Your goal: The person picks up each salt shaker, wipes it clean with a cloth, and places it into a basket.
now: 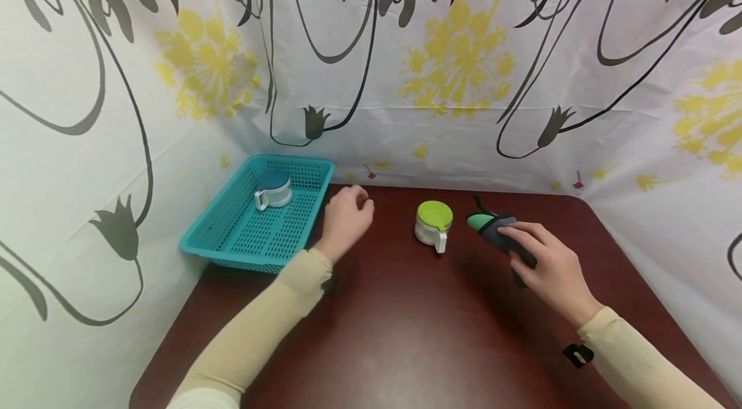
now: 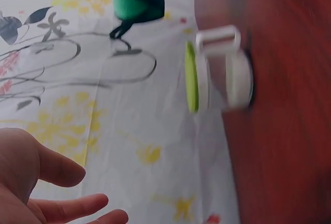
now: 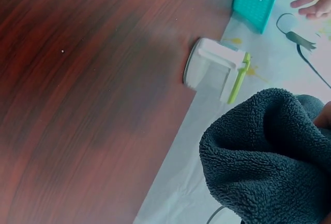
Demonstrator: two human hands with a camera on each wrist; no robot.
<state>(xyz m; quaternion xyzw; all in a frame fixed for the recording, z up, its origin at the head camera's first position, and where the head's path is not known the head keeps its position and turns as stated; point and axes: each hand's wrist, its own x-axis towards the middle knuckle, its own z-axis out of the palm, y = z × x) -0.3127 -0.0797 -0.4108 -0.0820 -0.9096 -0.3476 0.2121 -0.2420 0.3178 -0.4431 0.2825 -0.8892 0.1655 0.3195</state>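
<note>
Two hands: left hand (image 1: pixel 346 218) relaxed and empty, right hand (image 1: pixel 552 269) in a curled grip on dark cloth (image 3: pixel 258 157)

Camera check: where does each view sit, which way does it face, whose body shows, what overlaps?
Head: worn on the head, facing forward and down over the table and basket; left hand, right hand and sleeves show.
Left wrist: on that wrist, facing the green-lidded jar; left hand shows lower left.
Right wrist: on that wrist, facing the dark cloth and jar; right hand partly at right edge, left hand top right.
Shared: both wrist views show jar and cloth.
</note>
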